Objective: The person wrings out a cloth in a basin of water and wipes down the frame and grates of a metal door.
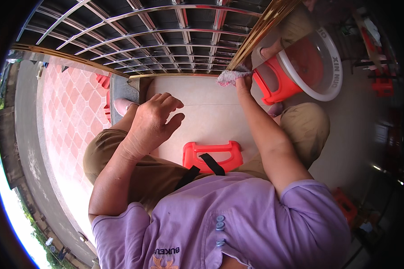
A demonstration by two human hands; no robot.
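Note:
A tall door or gate panel with a shiny metal grid [161, 32] and a gold-coloured frame [259, 32] stands before me. At its lower right corner, my right hand [244, 80] is closed on a damp-looking pink and white cloth [229, 77], pressed against the frame. My left hand [158, 116] is raised over my left knee, fingers half curled and apart, with nothing in it. Between my legs is a red plastic stool [212, 156], partly under my shirt.
A clear plastic basin with a white rim [336, 77] rests on another red stool [276, 80] at the right. Beside my left foot, a grey stone threshold [124, 90] borders pink patterned tiles [77, 101]. Blurred furniture lies at the far right.

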